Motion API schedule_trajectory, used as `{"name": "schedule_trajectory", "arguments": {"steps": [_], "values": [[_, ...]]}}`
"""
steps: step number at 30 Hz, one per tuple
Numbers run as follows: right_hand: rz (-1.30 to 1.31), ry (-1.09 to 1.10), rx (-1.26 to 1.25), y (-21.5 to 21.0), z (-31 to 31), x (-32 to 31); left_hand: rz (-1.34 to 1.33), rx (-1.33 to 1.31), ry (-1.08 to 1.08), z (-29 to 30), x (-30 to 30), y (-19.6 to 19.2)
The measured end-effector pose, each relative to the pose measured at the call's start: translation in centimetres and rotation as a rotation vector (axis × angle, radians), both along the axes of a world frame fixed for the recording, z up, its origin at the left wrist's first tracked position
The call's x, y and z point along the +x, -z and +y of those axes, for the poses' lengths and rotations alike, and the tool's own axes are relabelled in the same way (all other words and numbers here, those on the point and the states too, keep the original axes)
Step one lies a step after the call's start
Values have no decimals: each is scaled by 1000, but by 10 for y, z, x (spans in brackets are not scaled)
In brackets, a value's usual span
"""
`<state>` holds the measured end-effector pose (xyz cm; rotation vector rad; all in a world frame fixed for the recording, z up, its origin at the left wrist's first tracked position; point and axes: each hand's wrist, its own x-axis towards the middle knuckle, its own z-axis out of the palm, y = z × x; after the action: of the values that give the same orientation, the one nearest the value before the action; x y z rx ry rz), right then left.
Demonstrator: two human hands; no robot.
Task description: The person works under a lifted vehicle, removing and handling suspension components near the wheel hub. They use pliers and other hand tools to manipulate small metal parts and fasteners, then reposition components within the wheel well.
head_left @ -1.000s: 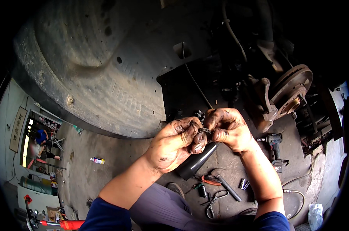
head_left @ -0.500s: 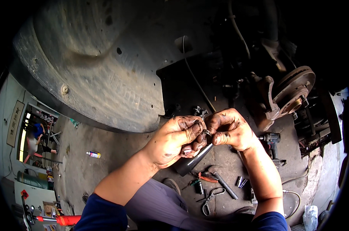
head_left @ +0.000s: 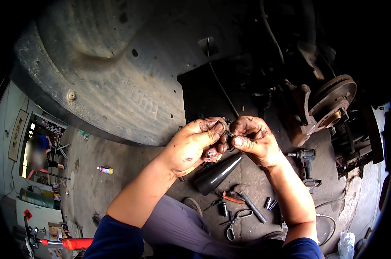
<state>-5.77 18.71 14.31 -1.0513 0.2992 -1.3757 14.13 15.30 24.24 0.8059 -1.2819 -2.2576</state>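
Note:
In front of me, greasy with dark smears, my left hand [head_left: 191, 146] and my right hand [head_left: 259, 142] meet fingertip to fingertip. Both are closed, pinching a small dark metal piece [head_left: 228, 134] between thumbs and fingers; most of it is hidden, so its kind cannot be told. Just below the hands a glossy black cone [head_left: 217, 175] lies tilted on the floor. Farther down are orange-handled pliers [head_left: 233, 198], a hammer [head_left: 252, 207], scissors [head_left: 238, 221] and small shiny sockets [head_left: 271, 203].
A dusty wheel-arch liner [head_left: 109, 86] hangs at upper left. On the right is a brake disc [head_left: 338, 93] on its hub. A cordless impact wrench [head_left: 307, 162] and spray can [head_left: 105, 169] are on the floor. A red jack handle [head_left: 76, 244] and another person [head_left: 42, 149] appear far left.
Both hands have risen slightly, uncovering more of the black cone. My right thumb has turned so its nail shows. The pinch on the small piece continues.

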Motion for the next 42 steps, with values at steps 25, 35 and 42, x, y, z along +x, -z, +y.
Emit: {"name": "schedule_trajectory", "arguments": {"steps": [25, 35, 42], "values": [[-180, 11, 76, -2, -8, 3, -463, -1350, -260, 14, -16, 16], [-322, -22, 148, -13, 4, 9, -551, -1812, -255, 22, -16, 16], [-297, 15, 94, -17, 4, 13, -479, -1834, -294, 18, -15, 22]]}}
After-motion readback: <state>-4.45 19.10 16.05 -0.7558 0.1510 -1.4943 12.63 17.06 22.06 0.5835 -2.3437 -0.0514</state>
